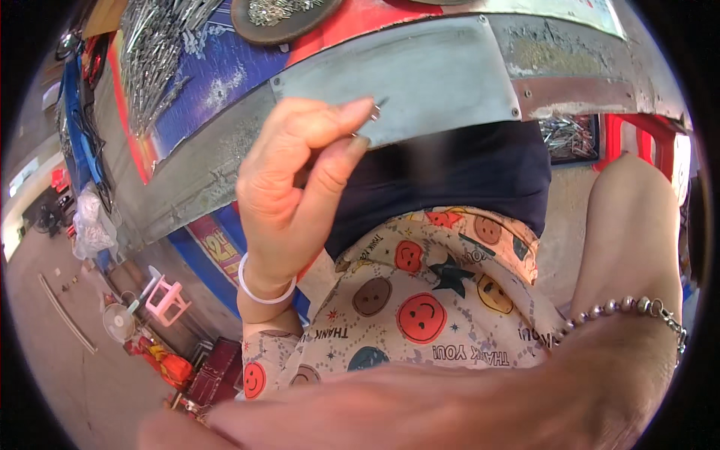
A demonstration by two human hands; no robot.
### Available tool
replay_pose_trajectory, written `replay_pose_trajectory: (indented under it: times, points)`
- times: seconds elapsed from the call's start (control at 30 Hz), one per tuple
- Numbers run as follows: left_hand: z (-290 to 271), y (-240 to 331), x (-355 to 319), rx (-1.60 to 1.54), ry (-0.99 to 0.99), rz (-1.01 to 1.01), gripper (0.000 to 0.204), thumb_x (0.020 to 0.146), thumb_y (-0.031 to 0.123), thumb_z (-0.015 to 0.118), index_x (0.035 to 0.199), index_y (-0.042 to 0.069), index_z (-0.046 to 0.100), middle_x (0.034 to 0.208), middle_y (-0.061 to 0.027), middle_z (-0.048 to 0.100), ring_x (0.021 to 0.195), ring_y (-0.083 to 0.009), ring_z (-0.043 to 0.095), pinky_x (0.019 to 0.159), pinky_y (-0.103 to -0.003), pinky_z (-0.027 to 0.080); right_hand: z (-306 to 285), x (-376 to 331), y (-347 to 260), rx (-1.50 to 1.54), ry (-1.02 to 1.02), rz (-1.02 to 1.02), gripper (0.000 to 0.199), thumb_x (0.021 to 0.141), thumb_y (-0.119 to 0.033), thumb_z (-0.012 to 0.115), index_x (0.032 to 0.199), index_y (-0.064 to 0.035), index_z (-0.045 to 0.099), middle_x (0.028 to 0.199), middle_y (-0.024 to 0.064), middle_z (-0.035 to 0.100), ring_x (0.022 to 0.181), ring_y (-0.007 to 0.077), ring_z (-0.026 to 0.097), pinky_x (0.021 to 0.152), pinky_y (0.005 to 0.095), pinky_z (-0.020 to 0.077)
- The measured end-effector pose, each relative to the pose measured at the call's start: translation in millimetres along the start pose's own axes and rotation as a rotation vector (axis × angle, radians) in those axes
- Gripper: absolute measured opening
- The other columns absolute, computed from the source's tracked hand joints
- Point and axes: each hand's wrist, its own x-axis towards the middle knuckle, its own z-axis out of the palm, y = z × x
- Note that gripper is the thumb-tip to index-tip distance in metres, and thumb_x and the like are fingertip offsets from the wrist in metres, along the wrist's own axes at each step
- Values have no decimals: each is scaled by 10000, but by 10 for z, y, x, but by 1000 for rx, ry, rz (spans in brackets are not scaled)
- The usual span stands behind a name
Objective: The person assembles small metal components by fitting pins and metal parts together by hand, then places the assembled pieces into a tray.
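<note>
Up by the grey metal plate (pixel 420 71) at the counter edge, the left hand (pixel 292 187) pinched a small metal piece (pixel 377 110) between thumb and forefinger, lifted clear, probably to keep it in sight. Meanwhile the right hand itself was out of view; only its forearm (pixel 622 300) with a bead bracelet (pixel 630 309) crossed low, so I couldn't tell its grip.
</note>
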Motion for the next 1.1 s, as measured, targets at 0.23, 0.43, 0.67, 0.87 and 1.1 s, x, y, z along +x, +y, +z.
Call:
replay_pose_trajectory:
  times: [0.23,0.43,0.67,0.87,1.1]
  points:
    - [-123,-115,116,129,-57,-47,218,824,-85,613,1024,-7,655,871,-48,560,723,-100,504,609,-215,403,-242,22,394,-356,-421,193,214,730,-50,576,626,85,447,596,204,518,600,367,574,552,411,460]
    - [29,-81,493,246,-236,243,268,801,-97,593,1046,-4,645,890,-106,579,788,-201,592,681,-259,458,-796,-459,583,-481,-324,376,180,858,-143,563,887,28,517,777,202,611,773,382,608,681,433,467]
    - [295,-131,820,435,-381,231,301,771,-117,597,1038,14,644,867,-110,562,750,-240,616,655,-308,496,-1172,-694,1246,-502,-74,472,187,900,-205,554,929,-20,552,789,182,620,780,362,613,686,426,462]
    - [312,-142,944,591,-457,359,263,761,23,594,1022,50,610,873,-100,489,694,-270,607,545,-377,489,-1253,-550,1261,-467,-45,536,195,890,-220,578,910,-27,561,807,155,624,789,333,617,709,409,469]
    - [131,-201,901,604,-515,351,314,754,9,600,1067,36,612,862,-99,485,683,-255,604,531,-359,490,-1362,-567,1363,-596,11,518,226,906,-235,569,1011,-37,604,985,145,632,918,292,610,809,371,474]
